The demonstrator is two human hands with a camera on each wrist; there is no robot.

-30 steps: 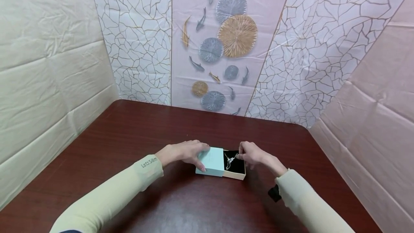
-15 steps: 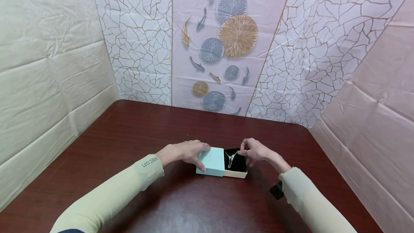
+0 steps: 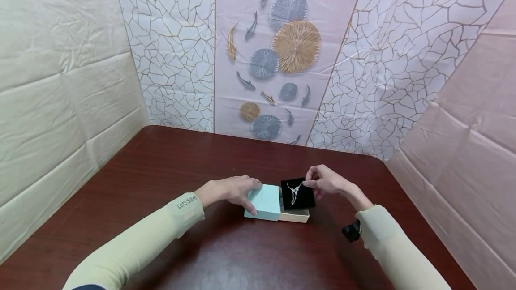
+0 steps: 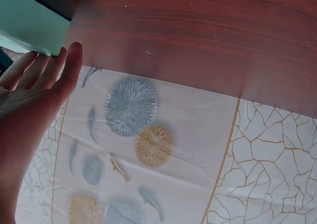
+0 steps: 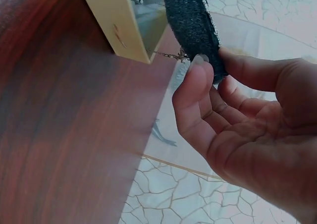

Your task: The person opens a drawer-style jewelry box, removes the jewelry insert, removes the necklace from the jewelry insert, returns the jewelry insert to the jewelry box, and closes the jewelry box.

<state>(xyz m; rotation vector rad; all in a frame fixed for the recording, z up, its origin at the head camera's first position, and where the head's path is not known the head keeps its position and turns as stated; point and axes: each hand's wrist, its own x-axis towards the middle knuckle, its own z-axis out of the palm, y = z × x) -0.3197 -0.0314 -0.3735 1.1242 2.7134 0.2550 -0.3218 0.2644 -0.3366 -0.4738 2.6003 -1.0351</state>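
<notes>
A pale turquoise box cover (image 3: pixel 264 199) lies on the table, its drawer (image 3: pixel 294 217) pulled part way out to the right. My left hand (image 3: pixel 231 190) holds the cover, thumb at the front edge and fingers at the back. With thumb and fingertips, my right hand (image 3: pixel 328 180) pinches the corner of a black foam pad (image 3: pixel 305 200), tilted up out of the drawer. A silver necklace (image 3: pixel 295 190) lies across the pad's face. In the right wrist view the pad (image 5: pixel 190 26) shows edge-on above the cream box wall (image 5: pixel 111 23), and some chain (image 5: pixel 171 56) dangles behind it.
The dark red wooden table (image 3: pixel 225 254) extends all round the box. Behind it hangs a patterned cloth (image 3: pixel 262 86), with pale cloth walls (image 3: pixel 60 79) on both sides. A black device (image 3: pixel 351 231) sits at my right wrist.
My right hand has moved up and to the right, lifting the foam pad with the necklace out of the drawer. My left hand stays on the cover.
</notes>
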